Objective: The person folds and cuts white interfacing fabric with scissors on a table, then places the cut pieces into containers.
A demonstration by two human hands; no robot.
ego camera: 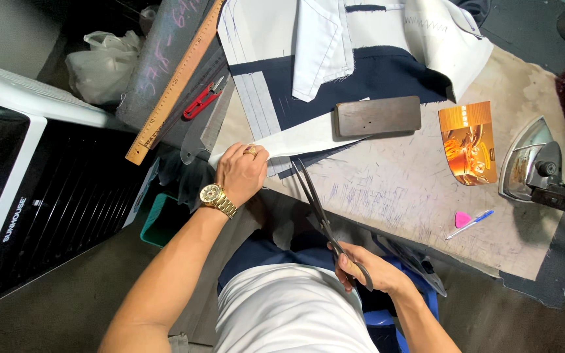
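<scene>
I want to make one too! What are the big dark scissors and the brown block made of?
The long dark scissors in the right hand look like metal: thin, dark, dull-shiny blades. The brown rectangular block looks like wood, smooth and worn, with faint grain, though that is hard to be sure of.

The left hand [242,171], with a gold ring and a gold wristwatch [217,198], presses down the near edge of the white and navy fabric [308,134] at the table [413,189] edge. The right hand [361,268] grips long dark tailor's shears [318,212], blades open and tips at the fabric's edge. On the cloth lies a dark wooden block [377,116]; to the right sit an orange card [469,142], an iron [534,163], pink chalk [463,219] and a pen [472,223]. A wooden ruler [174,85] and red snips [203,99] lie at the left
</scene>
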